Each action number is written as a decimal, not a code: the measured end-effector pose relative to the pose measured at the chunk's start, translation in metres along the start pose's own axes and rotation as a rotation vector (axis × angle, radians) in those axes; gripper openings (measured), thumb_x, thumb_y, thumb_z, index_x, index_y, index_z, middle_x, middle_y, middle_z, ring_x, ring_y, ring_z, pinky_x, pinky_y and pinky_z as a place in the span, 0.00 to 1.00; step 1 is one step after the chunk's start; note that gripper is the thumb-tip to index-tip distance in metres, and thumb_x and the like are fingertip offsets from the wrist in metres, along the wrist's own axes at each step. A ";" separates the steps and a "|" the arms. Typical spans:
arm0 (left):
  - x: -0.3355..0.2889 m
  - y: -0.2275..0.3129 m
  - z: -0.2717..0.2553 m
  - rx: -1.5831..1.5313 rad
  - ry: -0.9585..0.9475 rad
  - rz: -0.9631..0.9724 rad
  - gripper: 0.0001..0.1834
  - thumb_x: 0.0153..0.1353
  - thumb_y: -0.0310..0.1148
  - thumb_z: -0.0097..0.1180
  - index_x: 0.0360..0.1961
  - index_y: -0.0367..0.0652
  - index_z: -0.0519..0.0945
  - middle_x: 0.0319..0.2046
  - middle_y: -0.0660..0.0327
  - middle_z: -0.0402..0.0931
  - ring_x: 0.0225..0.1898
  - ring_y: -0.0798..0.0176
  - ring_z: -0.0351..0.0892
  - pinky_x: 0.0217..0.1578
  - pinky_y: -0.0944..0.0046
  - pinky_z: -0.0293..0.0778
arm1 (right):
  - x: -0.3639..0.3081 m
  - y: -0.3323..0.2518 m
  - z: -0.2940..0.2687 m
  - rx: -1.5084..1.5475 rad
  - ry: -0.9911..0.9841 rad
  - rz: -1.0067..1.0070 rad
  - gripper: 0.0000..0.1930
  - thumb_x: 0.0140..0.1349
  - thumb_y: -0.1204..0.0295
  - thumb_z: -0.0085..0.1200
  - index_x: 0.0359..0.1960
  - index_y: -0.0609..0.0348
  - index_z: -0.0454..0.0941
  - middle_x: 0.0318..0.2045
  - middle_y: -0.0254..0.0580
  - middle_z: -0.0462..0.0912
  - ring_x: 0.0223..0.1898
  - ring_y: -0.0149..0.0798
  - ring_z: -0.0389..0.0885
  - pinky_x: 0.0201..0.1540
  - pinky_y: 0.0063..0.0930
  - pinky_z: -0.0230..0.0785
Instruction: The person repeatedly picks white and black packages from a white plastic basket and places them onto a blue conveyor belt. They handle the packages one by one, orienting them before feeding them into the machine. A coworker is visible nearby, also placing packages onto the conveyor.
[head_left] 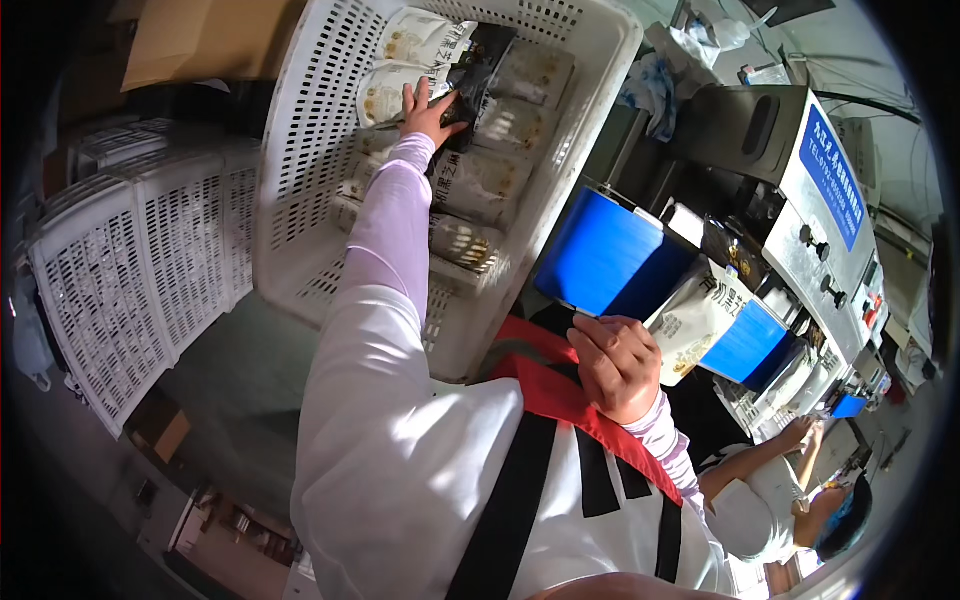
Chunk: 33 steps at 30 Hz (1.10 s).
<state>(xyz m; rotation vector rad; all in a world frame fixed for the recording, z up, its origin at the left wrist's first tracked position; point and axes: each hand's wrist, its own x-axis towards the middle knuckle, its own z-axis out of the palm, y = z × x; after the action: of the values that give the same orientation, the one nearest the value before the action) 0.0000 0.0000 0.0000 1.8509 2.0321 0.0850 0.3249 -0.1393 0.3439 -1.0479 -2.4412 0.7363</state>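
Observation:
My left hand [428, 122] reaches into the white plastic crate [278, 215], its fingers spread over the packed pouches. Under and beside its thumb lies the dark part of a pouch [480, 60]. White pouches [400, 92] with dark lettering lie to the left of the hand, and a row of pale pouches [492, 185] runs along the right. My right hand [618, 365] is curled closed in front of my chest, with nothing showing in it. Just right of it, a white pouch [690, 318] rests on the blue conveyor belt [745, 345].
A machine with a metal housing [800, 250] and a blue label stands on the right, with another blue belt section [600, 250]. White perforated crates [110, 290] stand at the left below a cardboard box [205, 40]. A co-worker [765, 500] works at the lower right.

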 end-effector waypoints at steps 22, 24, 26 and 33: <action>-0.166 0.222 -0.130 -1.246 -0.295 0.068 0.15 0.65 0.35 0.55 0.49 0.38 0.72 0.33 0.64 0.77 0.33 0.72 0.76 0.33 0.72 0.74 | -0.104 0.011 -0.031 -0.244 0.142 0.545 0.19 0.49 0.78 0.58 0.46 0.63 0.76 0.48 0.47 0.77 0.43 0.49 0.76 0.46 0.37 0.71; -0.163 0.223 -0.130 -1.222 -0.296 0.085 0.15 0.65 0.34 0.56 0.49 0.38 0.72 0.33 0.64 0.77 0.33 0.73 0.76 0.33 0.72 0.73 | -0.114 0.012 -0.026 -0.260 0.122 0.607 0.21 0.50 0.77 0.59 0.49 0.63 0.75 0.50 0.48 0.76 0.44 0.50 0.76 0.48 0.37 0.70; -0.159 0.225 -0.129 -1.224 -0.285 0.115 0.16 0.64 0.33 0.57 0.48 0.35 0.71 0.32 0.65 0.76 0.33 0.76 0.74 0.33 0.75 0.70 | -0.122 0.014 -0.020 -0.246 0.091 0.660 0.24 0.51 0.75 0.59 0.53 0.62 0.72 0.52 0.49 0.75 0.46 0.52 0.75 0.50 0.37 0.70; -0.146 0.227 -0.133 -1.147 -0.288 0.095 0.25 0.58 0.44 0.63 0.42 0.31 0.74 0.29 0.60 0.79 0.31 0.71 0.76 0.33 0.69 0.73 | -0.116 0.018 -0.005 -0.119 0.081 0.631 0.26 0.54 0.71 0.58 0.55 0.64 0.69 0.52 0.52 0.75 0.49 0.53 0.74 0.52 0.38 0.68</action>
<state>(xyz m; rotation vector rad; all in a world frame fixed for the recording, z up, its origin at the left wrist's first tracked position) 0.1790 -0.0845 0.2266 1.1035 1.2180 0.7734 0.4131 -0.2141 0.3214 -1.8918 -2.1014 0.7099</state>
